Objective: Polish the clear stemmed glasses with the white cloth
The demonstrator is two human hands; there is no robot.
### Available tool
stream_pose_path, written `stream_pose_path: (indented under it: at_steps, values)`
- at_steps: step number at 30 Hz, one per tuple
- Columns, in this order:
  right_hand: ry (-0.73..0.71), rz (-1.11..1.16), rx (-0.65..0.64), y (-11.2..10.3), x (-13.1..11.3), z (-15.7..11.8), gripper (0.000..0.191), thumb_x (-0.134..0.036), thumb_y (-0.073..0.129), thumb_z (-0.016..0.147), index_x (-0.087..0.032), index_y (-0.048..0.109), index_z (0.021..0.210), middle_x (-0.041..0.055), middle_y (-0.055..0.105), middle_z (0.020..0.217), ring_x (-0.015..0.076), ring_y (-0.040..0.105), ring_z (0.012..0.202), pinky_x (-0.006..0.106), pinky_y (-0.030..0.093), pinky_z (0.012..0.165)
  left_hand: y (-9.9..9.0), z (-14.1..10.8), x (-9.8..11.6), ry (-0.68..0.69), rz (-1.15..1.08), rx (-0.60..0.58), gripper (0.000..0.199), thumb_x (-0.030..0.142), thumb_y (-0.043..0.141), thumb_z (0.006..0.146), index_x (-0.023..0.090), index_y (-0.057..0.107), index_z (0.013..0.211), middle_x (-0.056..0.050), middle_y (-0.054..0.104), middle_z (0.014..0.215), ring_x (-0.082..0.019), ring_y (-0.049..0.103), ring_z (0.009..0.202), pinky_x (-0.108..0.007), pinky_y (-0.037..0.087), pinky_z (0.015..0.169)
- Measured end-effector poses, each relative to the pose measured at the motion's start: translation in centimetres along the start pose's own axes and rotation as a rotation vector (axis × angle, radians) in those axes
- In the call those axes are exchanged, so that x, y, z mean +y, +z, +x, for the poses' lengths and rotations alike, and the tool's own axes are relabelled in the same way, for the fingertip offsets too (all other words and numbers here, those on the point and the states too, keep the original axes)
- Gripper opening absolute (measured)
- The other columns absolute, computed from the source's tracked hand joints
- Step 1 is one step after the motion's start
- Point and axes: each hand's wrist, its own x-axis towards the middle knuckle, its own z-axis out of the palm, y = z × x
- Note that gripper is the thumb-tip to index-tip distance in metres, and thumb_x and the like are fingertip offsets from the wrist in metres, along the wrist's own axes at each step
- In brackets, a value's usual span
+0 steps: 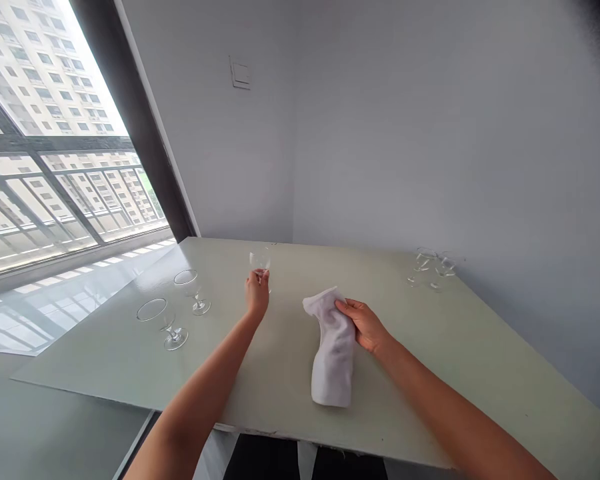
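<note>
My left hand [258, 291] reaches out over the far middle of the table, its fingers closed around the lower part of a clear wine glass [259, 257]. The bowl shows upright above the fingers; the hand hides most of the stem and foot. To the right, my right hand [364, 323] pinches the upper edge of a white cloth [333, 367], which hangs down in folds toward the tabletop. Glass and cloth are apart. Whether the cloth's lower end touches the table I cannot tell.
Two stemmed glasses, a nearer one [174, 338] and a farther one [200, 307], stand on the table's left side. More clear glasses [445, 265] stand at the far right by the wall. The pale table [405, 413] meets the wall [430, 133]; a window [55, 133] is at left.
</note>
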Motion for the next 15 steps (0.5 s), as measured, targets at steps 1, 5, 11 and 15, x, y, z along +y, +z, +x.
stream_pose_path:
  at_steps: [1,5,11,15]
  values:
    - [0.006,0.061,0.056,-0.1,-0.3,0.3,0.027,-0.037,0.072,0.06,-0.016,0.064,0.074,0.0011,0.06,0.064,0.0149,0.055,0.061,0.029,0.046,0.061,0.7,-1.1,0.5,0.02,-0.024,-0.08,0.021,0.038,0.051,0.076,0.02,0.053,0.087,-0.003,0.063,0.083,-0.015,0.057,0.08,-0.028,0.042,0.071]
    - [-0.19,0.102,0.318,0.1,-1.2,0.8,0.026,-0.036,0.073,0.057,-0.018,0.061,0.073,-0.0022,0.057,0.062,0.0115,0.05,0.054,0.024,0.041,0.051,3.0,-5.1,2.0,0.007,-0.167,-0.355,0.03,0.045,0.046,0.078,0.017,0.051,0.086,-0.003,0.063,0.068,-0.013,0.058,0.061,-0.027,0.045,0.061]
    - [-0.8,-0.497,0.288,2.2,-1.6,0.0,0.023,-0.037,0.052,0.08,-0.021,0.065,0.09,0.0056,0.061,0.097,0.0179,0.055,0.081,0.031,0.046,0.069,4.6,-9.9,3.7,-0.168,-0.427,-0.624,0.03,0.046,0.052,0.073,0.016,0.049,0.075,0.002,0.052,0.054,-0.01,0.05,0.049,-0.024,0.042,0.053]
    - [-1.089,-0.839,0.139,3.0,-0.7,0.8,0.025,-0.028,0.049,0.084,-0.028,0.065,0.102,0.0018,0.046,0.13,0.0241,0.03,0.125,0.044,0.032,0.1,4.7,-12.6,4.4,-0.164,-0.483,-0.717,0.027,0.042,0.054,0.073,0.016,0.05,0.075,0.002,0.052,0.06,-0.01,0.05,0.055,-0.022,0.038,0.054]
